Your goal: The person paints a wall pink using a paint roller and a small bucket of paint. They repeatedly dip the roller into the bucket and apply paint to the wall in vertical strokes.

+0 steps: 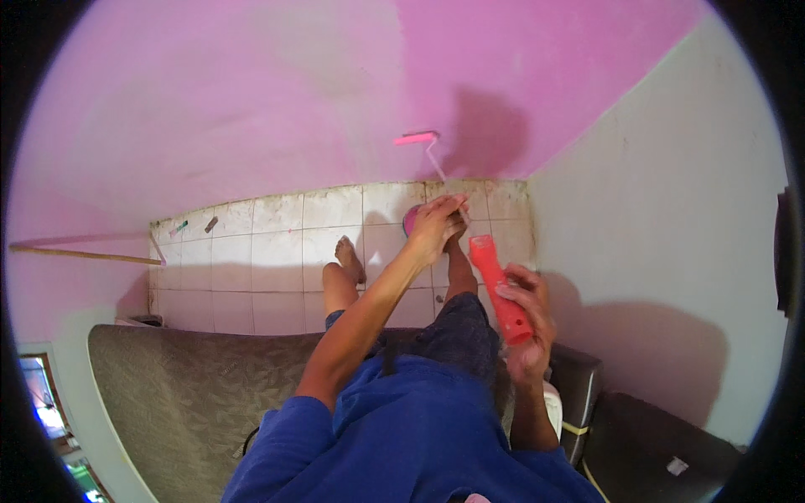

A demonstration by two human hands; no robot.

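My left hand (436,228) pinches the thin wire frame of a small paint roller (416,138), whose pink sleeve points up toward the wall. A red plastic roller handle (501,289) is in my right hand (530,314), tilted with its top end toward the left hand. This handle looks separate from the wire, though the wire's lower end is partly hidden by my left fingers. Behind the left hand, a round container with pink inside (409,220) shows only in part on the floor, beside my foot.
Ahead rises a pink-painted wall (537,75), patchy on its left. A grey wall (671,168) stands at right. Whitish tiles (277,214) cover the floor, with small objects near the wall's base. A wooden pole (84,254) leans at left. Behind me is a brown sofa (184,394).
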